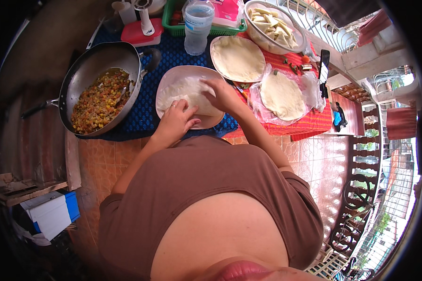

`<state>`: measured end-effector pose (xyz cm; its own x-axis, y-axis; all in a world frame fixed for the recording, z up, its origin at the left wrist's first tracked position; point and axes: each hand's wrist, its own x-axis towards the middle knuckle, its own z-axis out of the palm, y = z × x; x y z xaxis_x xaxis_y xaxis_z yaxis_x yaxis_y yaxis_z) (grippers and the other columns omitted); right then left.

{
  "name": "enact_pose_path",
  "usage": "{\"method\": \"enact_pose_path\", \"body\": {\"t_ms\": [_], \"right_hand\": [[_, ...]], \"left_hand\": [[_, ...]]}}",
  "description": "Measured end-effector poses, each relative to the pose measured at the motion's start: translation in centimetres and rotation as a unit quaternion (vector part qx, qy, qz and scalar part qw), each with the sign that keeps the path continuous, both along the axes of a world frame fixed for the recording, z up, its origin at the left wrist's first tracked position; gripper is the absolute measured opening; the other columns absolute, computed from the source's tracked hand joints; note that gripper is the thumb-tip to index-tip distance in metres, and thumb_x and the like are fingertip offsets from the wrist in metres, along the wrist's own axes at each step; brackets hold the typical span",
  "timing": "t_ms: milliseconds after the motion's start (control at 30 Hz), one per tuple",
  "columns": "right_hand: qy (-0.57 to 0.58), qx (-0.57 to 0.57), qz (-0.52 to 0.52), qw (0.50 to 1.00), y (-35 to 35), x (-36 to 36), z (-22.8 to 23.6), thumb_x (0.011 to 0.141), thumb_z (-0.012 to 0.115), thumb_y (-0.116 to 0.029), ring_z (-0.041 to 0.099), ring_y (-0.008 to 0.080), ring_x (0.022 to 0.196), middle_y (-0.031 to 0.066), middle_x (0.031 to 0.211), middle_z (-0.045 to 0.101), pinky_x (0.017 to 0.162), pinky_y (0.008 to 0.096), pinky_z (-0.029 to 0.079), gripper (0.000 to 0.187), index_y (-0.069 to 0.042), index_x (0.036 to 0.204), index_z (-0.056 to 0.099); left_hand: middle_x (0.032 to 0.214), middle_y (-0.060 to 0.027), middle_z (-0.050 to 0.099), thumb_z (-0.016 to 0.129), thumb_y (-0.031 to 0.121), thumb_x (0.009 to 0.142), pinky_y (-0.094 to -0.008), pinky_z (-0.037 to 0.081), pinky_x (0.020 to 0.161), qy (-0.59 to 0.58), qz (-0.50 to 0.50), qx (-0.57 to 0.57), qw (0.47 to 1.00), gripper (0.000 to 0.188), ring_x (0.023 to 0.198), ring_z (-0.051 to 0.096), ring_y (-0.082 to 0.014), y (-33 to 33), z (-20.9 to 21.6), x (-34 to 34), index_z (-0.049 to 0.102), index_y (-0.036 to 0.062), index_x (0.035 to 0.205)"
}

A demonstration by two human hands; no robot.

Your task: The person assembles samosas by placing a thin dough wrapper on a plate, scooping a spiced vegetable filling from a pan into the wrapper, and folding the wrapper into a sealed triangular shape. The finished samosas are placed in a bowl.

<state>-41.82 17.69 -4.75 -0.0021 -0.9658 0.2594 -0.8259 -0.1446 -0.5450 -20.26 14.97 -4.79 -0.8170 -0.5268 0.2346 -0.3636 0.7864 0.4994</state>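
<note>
The left hand (pixel 177 111) lay curled on the wrapper (pixel 171 93) on the plate (pixel 185 70); the right hand (pixel 216 95) touched its right side, fingers parted. Whether either pinched it was unclear.

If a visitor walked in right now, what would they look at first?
Probably the big pan at the left, full of colourful chopped food. Next, perhaps, the person's left hand and right hand, touching a thin white sheet on the pale plate in the middle. Then maybe the bowl of pale cut pieces, at the table's far side, to the right of the water bottle.
</note>
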Motion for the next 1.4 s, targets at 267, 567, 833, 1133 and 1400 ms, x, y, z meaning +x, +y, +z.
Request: {"method": "enact_pose_path", "body": {"t_ms": [267,567,833,1133,1400], "right_hand": [[0.102,0.116,-0.012,0.988,-3.4,-1.3,-0.4,0.067,0.077,-0.024,0.061,0.033,0.096,0.0184,0.102,0.063,0.086,0.04,0.048,0.044,-0.004,0.104,0.062],[-0.038,0.063,0.111,0.991,-1.9,-1.0,-0.3,0.068,0.068,-0.005,0.059,0.0305,0.084,0.0123,0.088,0.059,0.076,0.0396,0.049,0.04,-0.011,0.108,0.065],[0.189,-0.024,0.142,0.971,1.2,0.2,-0.8,0.068,0.064,-0.005,0.053,0.0218,0.091,0.0014,0.093,0.054,0.077,0.0352,0.042,0.05,-0.025,0.113,0.066],[0.24,-0.04,0.161,0.957,1.6,0.7,-0.3,0.077,0.056,-0.009,0.052,0.0209,0.091,0.0027,0.093,0.052,0.076,0.0349,0.041,0.041,-0.026,0.113,0.066],[0.229,-0.055,0.186,0.954,1.5,0.6,-1.1,0.079,0.055,-0.011,0.051,0.0255,0.114,0.0069,0.121,0.055,0.093,0.0404,0.04,0.042,-0.022,0.119,0.062]], "left_hand": [[0.128,-0.0203,0.045,0.044,0.069,0.081,-0.0526,0.038,0.093,-0.14,-0.019,-0.046,0.989,0.065,0.119,0.041,-0.0434,1.2,0.6,-1.2,0.054,0.0265,0.13],[0.139,-0.0213,0.033,0.045,0.075,0.076,-0.0616,0.029,0.097,-0.249,-0.011,-0.011,0.968,0.071,0.126,0.032,-0.044,1.6,2.6,-2.3,0.046,0.035,0.135],[0.126,-0.0181,0.045,0.064,0.048,0.08,-0.0495,0.035,0.099,-0.113,-0.053,0.074,0.989,0.055,0.118,0.043,-0.0377,-0.3,2.0,0.5,0.056,0.0162,0.125],[0.109,-0.0156,0.053,0.052,-0.005,0.076,-0.0411,0.047,0.086,0.025,0.052,0.041,0.997,0.041,0.103,0.054,-0.0341,-3.4,1.5,1.7,0.058,0.0061,0.116],[0.123,-0.0147,0.053,0.056,0.002,0.08,-0.0404,0.047,0.091,-0.076,0.064,-0.065,0.993,0.043,0.112,0.051,-0.033,-3.5,-0.5,1.2,0.059,0.0112,0.122]]}}
